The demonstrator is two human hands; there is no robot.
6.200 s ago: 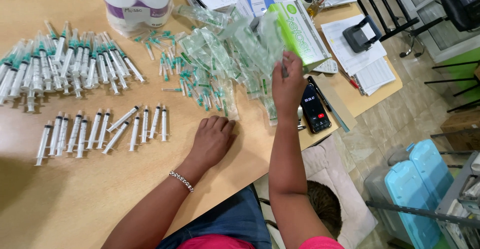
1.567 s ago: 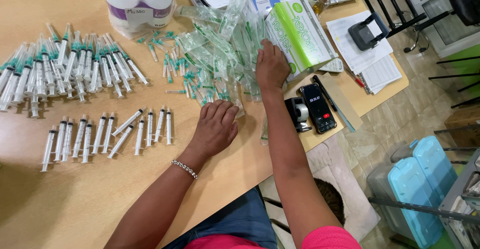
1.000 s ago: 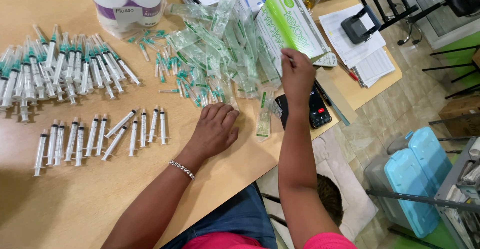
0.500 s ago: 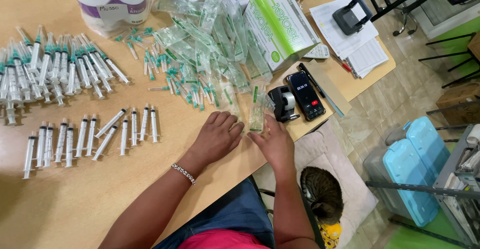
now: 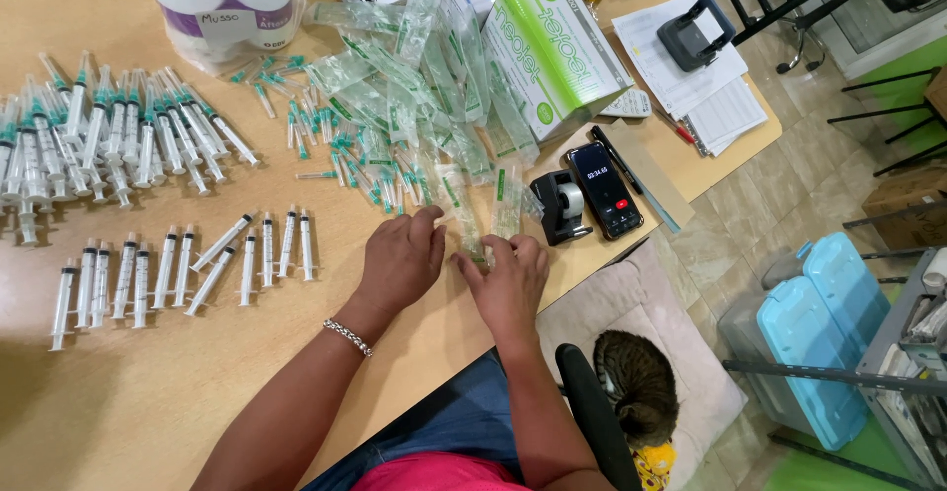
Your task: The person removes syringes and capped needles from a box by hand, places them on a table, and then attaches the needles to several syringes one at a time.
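My left hand [image 5: 402, 259] and my right hand [image 5: 509, 279] meet near the table's front edge, both pinching one clear sealed syringe packet [image 5: 464, 217] between them. A second packet [image 5: 507, 200] lies just beyond my right hand. Behind them spreads a pile of clear packets and green-capped needles [image 5: 395, 116]. A row of bare syringes [image 5: 187, 269] lies to the left of my left hand. A larger heap of syringes with green tips [image 5: 109, 146] sits further back left.
A green and white box [image 5: 552, 52] lies tilted behind the pile. A tape dispenser [image 5: 560, 205] and a phone [image 5: 604, 187] sit right of my hands. Plastic bottles [image 5: 227, 3] stand at the back. A cat [image 5: 636, 383] lies on a cushion below the table edge.
My right hand reached out to the packet pile, then drew back to the front edge with a packet. Both hands now hold it together. My left hand shifted slightly right.
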